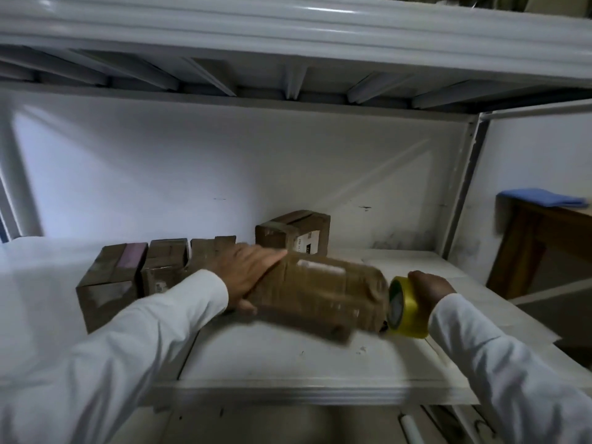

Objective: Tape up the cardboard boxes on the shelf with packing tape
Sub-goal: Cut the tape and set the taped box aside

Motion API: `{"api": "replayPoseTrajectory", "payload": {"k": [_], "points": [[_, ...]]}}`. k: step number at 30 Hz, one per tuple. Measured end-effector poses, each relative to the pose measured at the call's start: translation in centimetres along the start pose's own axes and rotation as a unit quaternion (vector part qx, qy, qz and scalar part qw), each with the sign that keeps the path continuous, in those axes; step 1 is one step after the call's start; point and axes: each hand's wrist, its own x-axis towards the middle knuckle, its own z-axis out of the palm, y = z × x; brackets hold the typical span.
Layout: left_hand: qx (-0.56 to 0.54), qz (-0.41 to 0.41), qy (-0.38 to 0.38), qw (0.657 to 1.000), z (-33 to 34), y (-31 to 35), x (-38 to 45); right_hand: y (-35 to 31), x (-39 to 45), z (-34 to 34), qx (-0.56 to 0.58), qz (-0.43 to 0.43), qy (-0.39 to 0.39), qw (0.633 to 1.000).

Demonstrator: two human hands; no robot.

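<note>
Fingers [272, 256] of left hand [248, 274] laid straight, pressed on blurred cardboard box [320, 298] at shelf [288, 370] centre; right hand [429, 288] gripped yellow tape roll [405, 307] touching box's right end.

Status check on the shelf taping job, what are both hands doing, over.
Left hand flat on blurred brown cardboard box. Right hand grips yellow tape roll at box's right end. Four other cardboard boxes behind, none blocking.

Lighting is dim and cool. Glare streaks the upper shelf edge [288, 30]. The front box [317, 293] and both sleeves show motion blur. Wide-angle distortion bends straight lines near the frame edges.
</note>
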Motion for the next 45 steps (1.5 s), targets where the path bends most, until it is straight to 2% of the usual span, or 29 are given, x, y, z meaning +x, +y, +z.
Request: {"api": "replayPoseTrajectory", "payload": {"k": [2,3,4,5,8,10,12,14,17,20,22,27,30,32,34,35,37,39,42,43,45], "points": [[0.081,0.015,-0.126,0.989,1.1,0.8,-0.6,0.1,0.1,-0.2,0.019,0.001,0.027,0.999],[0.081,-0.012,-0.207,0.975,2.0,1.3,-1.0,0.1,-0.2,-0.2,0.014,-0.008,0.034,0.999],[0.060,-0.034,-0.255,0.964,2.4,1.9,-1.3,0.1,-0.4,-0.2,0.005,-0.011,0.027,1.000],[0.037,-0.042,-0.261,0.964,2.8,2.3,-1.3,0.2,-0.5,-0.1,-0.022,-0.025,0.011,0.999],[-0.073,-0.049,-0.209,0.974,2.3,3.7,-0.6,0.1,-1.1,-0.3,-0.051,-0.069,-0.014,0.996],[-0.106,-0.038,-0.194,0.974,1.7,4.7,0.5,0.0,-1.5,-0.2,-0.051,-0.082,-0.024,0.995],[-0.043,-0.023,-0.196,0.979,1.3,6.0,1.6,-0.1,-1.5,0.1,-0.058,-0.085,-0.027,0.994],[-0.014,-0.059,-0.183,0.981,1.8,6.5,2.5,0.1,-1.6,0.4,-0.064,-0.090,-0.031,0.993],[-0.039,-0.057,-0.165,0.984,2.1,7.1,3.3,0.5,-1.4,0.6,-0.055,-0.091,-0.029,0.994],[-0.126,-0.035,-0.200,0.971,1.5,7.5,3.2,0.8,-1.1,0.8,-0.054,-0.079,-0.033,0.995],[-0.140,-0.023,-0.207,0.968,1.7,7.2,3.0,0.9,-0.9,1.0,-0.056,-0.083,-0.032,0.995],[-0.034,0.032,-0.187,0.981,2.6,6.8,2.3,0.9,-0.4,0.7,-0.044,-0.089,-0.017,0.995],[-0.045,0.084,-0.121,0.988,2.7,6.9,1.8,1.1,0.0,0.1,-0.041,-0.083,-0.002,0.996],[-0.022,0.125,-0.048,0.991,2.8,7.2,1.5,1.5,0.2,-0.2,-0.041,-0.080,0.001,0.996],[-0.044,0.152,0.011,0.987,2.3,8.0,1.8,2.1,0.2,-0.3,-0.049,-0.075,-0.005,0.996],[-0.059,0.158,0.015,0.986,1.5,8.7,2.2,2.2,0.3,-0.4,-0.050,-0.072,-0.007,0.996],[-0.108,0.127,0.013,0.986,-0.3,9.2,3.4,2.4,0.4,-0.6,-0.039,-0.065,-0.007,0.997],[-0.245,0.022,0.008,0.969,-2.3,8.2,4.8,2.3,0.7,-0.9,-0.021,-0.058,0.000,0.998],[-0.442,-0.121,0.107,0.882,-4.4,6.3,6.8,1.8,0.7,-0.9,-0.015,-0.067,-0.015,0.998],[-0.454,-0.155,0.103,0.871,-4.7,5.6,7.5,1.7,0.6,-0.7,-0.012,-0.068,-0.024,0.997],[-0.429,-0.202,0.058,0.879,-4.8,5.2,8.6,1.7,0.6,0.0,0.009,-0.067,-0.019,0.998]]}}
